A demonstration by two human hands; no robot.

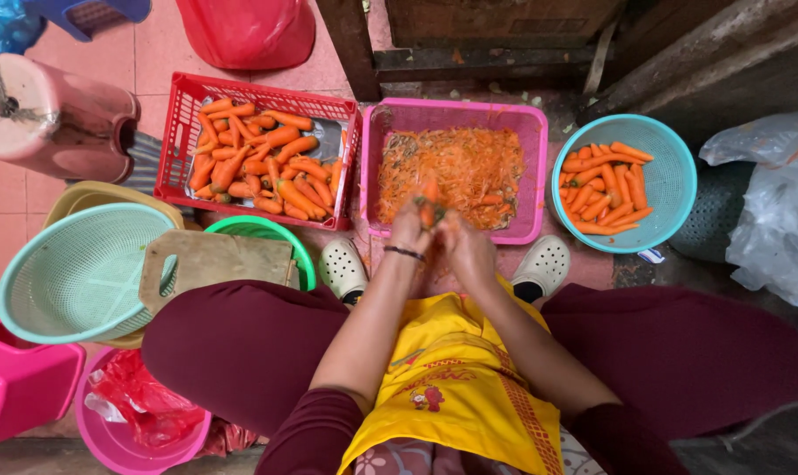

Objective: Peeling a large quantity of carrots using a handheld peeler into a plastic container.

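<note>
Head view, looking down on a seated person. Landmark: the pink tub (531, 132) of orange peelings, on the floor just ahead of the feet. Over its near rim the left hand (409, 230) and right hand (468, 251) meet, fingers of both clenched around one carrot (428, 204) — whether a tool is also held cannot be told. Left of the tub, its wall almost touching, stands a red crate (183, 132) of carrots; right of the tub, with a narrow strip of floor between, a turquoise colander (676, 167) holds more carrots. Near-left of the tub a wooden cutting board (210, 264) lies across a green bowl (271, 230), beside a pale green basket (73, 273). White clogs (342, 268) flank the tub's near edge — little free floor remains around it
</note>
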